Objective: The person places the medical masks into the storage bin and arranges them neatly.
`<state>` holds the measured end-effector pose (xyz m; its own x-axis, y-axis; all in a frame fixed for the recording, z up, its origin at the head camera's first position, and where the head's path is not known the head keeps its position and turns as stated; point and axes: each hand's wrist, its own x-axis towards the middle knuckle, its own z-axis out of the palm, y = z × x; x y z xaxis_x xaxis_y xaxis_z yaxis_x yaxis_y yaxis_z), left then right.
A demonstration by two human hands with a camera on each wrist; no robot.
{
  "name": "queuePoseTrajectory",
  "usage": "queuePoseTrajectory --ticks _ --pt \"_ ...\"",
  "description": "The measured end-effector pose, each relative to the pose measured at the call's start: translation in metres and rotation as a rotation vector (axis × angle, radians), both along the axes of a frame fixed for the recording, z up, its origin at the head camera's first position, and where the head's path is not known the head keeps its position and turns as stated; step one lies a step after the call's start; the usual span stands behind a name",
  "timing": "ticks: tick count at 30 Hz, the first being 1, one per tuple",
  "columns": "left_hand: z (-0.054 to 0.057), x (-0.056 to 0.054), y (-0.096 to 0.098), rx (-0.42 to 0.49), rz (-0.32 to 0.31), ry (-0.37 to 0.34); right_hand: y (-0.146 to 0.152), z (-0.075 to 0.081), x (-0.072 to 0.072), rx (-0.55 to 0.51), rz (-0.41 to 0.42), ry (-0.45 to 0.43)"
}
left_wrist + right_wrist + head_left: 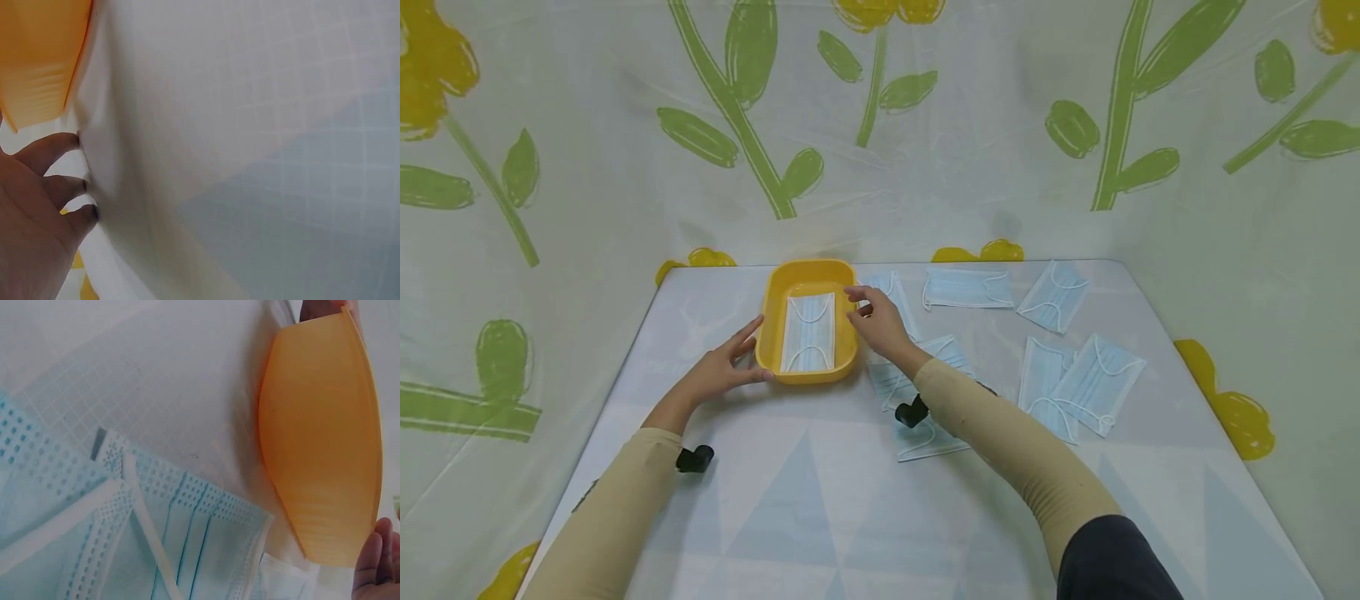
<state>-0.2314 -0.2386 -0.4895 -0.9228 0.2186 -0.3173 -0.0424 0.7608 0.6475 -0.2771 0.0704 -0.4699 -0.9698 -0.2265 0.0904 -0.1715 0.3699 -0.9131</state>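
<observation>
Head view: pale table [767,475] with light blue triangles; two hands working at its far, left-of-centre part.
Yellow tray [812,279]: on the table, close to the far edge, between the hands; rounded corners.
Mask in tray [808,333]: light blue, single, flat on the tray floor; white ear loops at near and far ends.
Left hand [715,367]: at the tray's left side, thumb by the near left corner, a fingertip at the left rim; fingers spread, touching without gripping.
Right hand [880,321]: at the tray's right rim, fingers loosely bent, nothing seen in its grasp; cannot tell whether the fingertips touch the rim.
Loose masks [967,287]: several, scattered right of the tray, some partly under the right arm; farther right, a pair [1101,383] overlaps.
Arms: beige sleeves [1022,433], a small black device [694,458] near the left wrist.
Backdrop [970,167]: pale sheet, green stems, yellow flowers.
</observation>
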Motion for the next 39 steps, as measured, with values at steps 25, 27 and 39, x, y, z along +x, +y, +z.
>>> queuePoseTrajectory --ticks 25,27,39 --pt "-0.001 0.001 0.000 -0.020 -0.005 0.015 0.004 -0.003 -0.001 0.006 -0.016 -0.044" --pt "-0.001 0.001 0.000 -0.025 -0.006 0.017 0.006 -0.004 -0.001 0.017 -0.027 -0.043" --pt "0.001 0.001 0.001 -0.029 -0.002 0.008 0.021 -0.006 0.001 0.030 -0.049 -0.008"
